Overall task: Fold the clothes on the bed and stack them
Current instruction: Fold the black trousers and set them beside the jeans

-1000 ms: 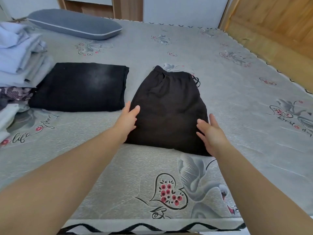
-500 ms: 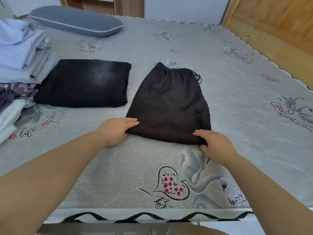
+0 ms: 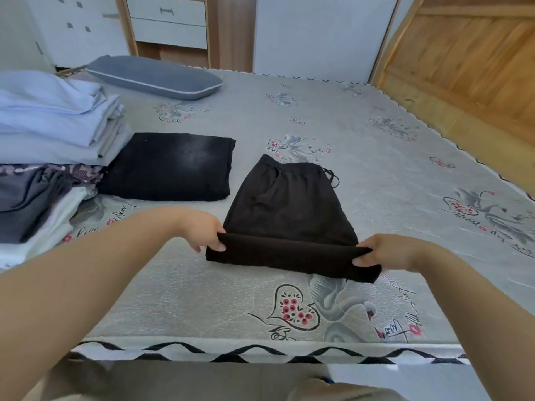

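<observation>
Near hem of the black shorts lifted in both hands, ready to go over toward the waistband.

Taking the black shorts (image 3: 289, 209) as my landmark: to their left lies an already folded black garment (image 3: 170, 166), and further left a stack of pale and grey clothes (image 3: 49, 125). If I swing wide or drag the fold that way, I judge it could rumple that garment. My left hand (image 3: 202, 230) grips the left corner of the raised hem, fingers (image 3: 215, 244) curled under the cloth; my right hand (image 3: 385, 250) holds the right corner, fingers (image 3: 362, 260) wrapped round the edge. The right corner sits lower and nearer me, so I expect a skewed fold unless I level it. The drawstring (image 3: 331, 178) trails out at the shorts' far right and may stay poking out. The shorts rest mid-bed (image 3: 376, 299), the far part flat.
</observation>
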